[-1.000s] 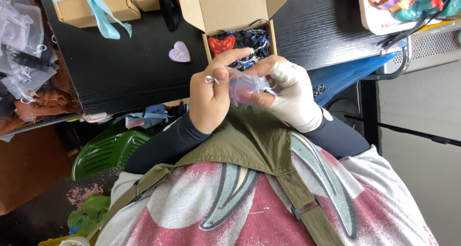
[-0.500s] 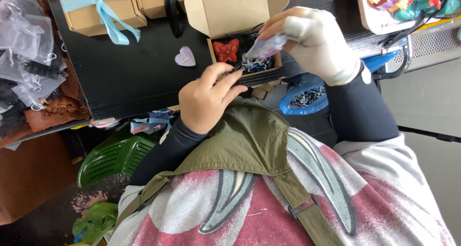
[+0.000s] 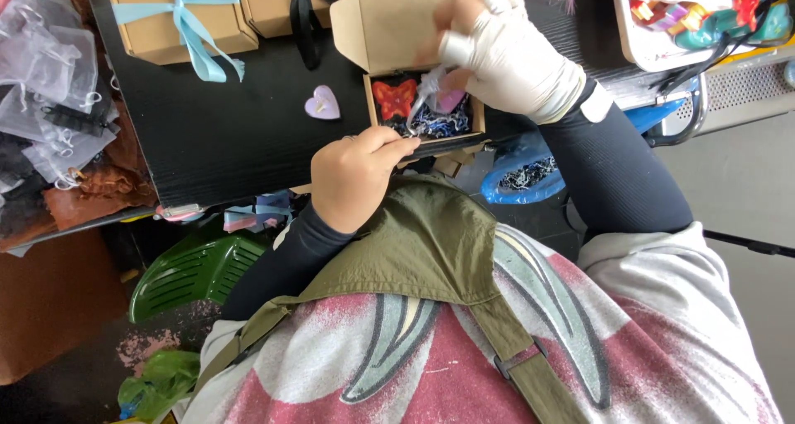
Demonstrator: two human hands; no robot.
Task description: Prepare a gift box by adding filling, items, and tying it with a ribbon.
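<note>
Right hand (image 3: 513, 55), fingers pinched narrow, seems to lower a small pouch (image 3: 435, 93) into the open box (image 3: 424, 113); left hand (image 3: 360, 175), fingers curled, touches the box's front edge.

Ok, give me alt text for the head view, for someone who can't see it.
The white-gloved right hand lowers a small sheer pouch into an open cardboard box holding a red butterfly piece. The bare left hand steadies the box's near edge on a black table.

Three cardboard boxes (image 3: 178, 14) — one heart (image 3: 321, 103) — two hands (image 3: 360, 175).
</note>
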